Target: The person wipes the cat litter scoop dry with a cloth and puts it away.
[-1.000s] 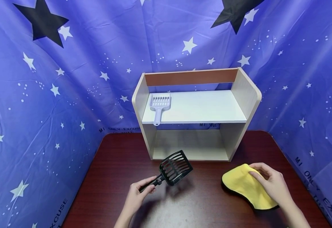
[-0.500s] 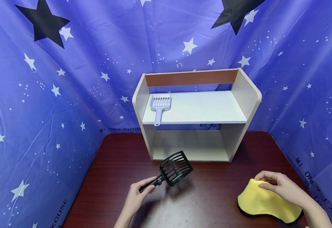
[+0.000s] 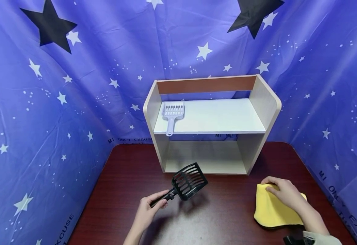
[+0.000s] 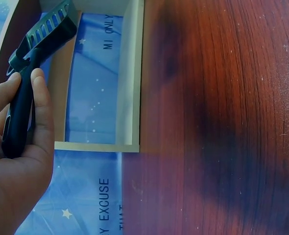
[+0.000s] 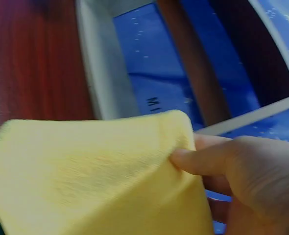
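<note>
My left hand (image 3: 147,209) grips the handle of a black slotted litter scoop (image 3: 189,181), its head tilted up over the middle of the table. In the left wrist view thumb and fingers close round the scoop's handle (image 4: 20,112). Off to the right, my right hand (image 3: 285,193) pinches a yellow cloth (image 3: 271,209) with a dark edge by its upper corner. The right wrist view has the cloth (image 5: 100,171) spread out from thumb and fingers, its lower part out of frame. A pale litter scoop (image 3: 173,114) lies on the upper shelf at the left.
A two-level wooden shelf unit (image 3: 209,132) stands at the back of the dark red-brown table (image 3: 227,217). Its lower level is behind the black scoop's head. Blue star-printed curtains (image 3: 120,68) enclose the table at the back and both sides.
My right hand moved right and toward me with the cloth, then back up and left, the cloth's shape shifting. The left hand and black scoop stay nearly still.
</note>
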{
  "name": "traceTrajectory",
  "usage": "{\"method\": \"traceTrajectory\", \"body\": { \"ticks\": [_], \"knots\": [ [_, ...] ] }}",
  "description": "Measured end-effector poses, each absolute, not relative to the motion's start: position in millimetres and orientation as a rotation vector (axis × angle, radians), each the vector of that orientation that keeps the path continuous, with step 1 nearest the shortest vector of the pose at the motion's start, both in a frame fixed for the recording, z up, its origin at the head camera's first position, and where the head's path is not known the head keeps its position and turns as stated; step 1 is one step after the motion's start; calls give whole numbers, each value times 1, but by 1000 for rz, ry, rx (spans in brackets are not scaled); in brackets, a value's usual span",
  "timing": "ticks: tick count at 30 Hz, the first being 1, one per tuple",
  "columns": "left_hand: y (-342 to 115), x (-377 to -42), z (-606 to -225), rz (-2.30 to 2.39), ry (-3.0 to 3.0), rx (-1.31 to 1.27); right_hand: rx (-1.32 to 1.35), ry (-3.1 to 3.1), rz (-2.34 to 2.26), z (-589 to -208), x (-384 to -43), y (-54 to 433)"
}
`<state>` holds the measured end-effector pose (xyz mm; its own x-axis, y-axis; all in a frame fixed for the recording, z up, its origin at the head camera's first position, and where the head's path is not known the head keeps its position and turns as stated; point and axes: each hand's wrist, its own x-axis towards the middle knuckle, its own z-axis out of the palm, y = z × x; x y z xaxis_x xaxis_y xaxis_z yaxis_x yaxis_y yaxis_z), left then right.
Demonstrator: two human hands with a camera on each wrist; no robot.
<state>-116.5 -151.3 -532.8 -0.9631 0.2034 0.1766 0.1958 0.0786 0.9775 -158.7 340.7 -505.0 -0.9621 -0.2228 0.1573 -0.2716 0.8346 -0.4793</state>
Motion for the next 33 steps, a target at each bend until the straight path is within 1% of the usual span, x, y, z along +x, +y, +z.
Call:
{"method": "traceTrajectory", "body": {
  "ticks": [4,10,21,33],
  "knots": [
    [-152,-116,-532,2089,2311,435,290,-2948,721,-518,-166,330],
    [-152,-115,-531,2092,2300,421,211,-2964,653,-539,-176,321],
    [-151,-114,-529,2075,2306,398,187,-2992,640,-565,-188,319],
    [-150,-115,-531,2070,2310,398,215,-2984,626,-572,-188,318]
  ]
}}
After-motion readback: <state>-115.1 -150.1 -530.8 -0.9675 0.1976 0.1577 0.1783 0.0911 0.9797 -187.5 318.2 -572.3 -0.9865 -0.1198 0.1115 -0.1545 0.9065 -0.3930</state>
